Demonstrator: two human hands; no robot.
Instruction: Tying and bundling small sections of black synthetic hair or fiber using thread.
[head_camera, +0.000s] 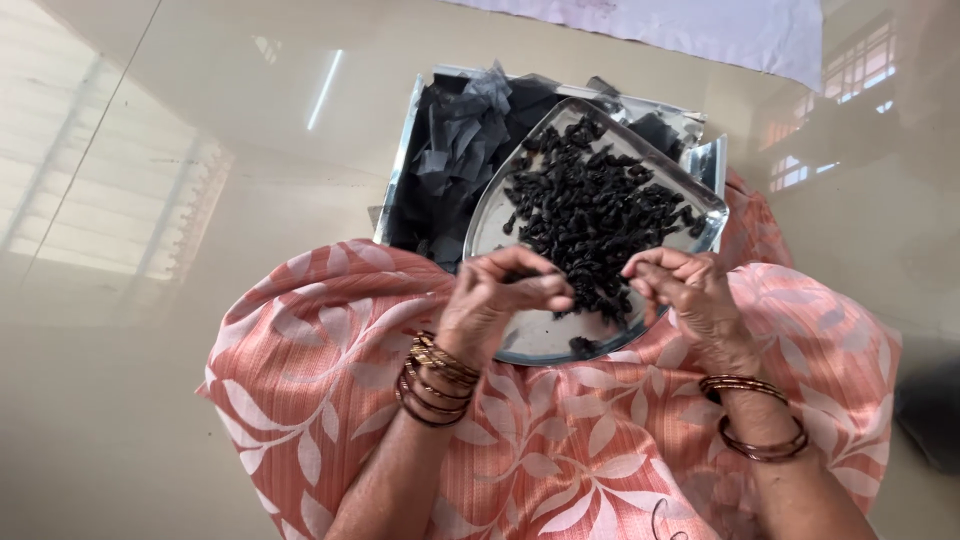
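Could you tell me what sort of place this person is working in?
Probably a home: the person sits on a glossy tiled floor reflecting windows, with a steel tray of small dark pieces on the lap.

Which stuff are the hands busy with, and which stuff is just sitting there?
In use: left hand, right hand, the black dried pieces, the round steel plate holding them.

Lying about: square tray of dark scraps, white cloth, shiny floor.

1. My left hand (497, 300) pinches a dark dried piece (540, 277) over the steel plate (545, 338).
2. My right hand (685, 290) curls beside it, fingertips touching the black heap (600, 210).
3. A steel tray (400, 170) holding black scraps (455, 150) lies beyond.
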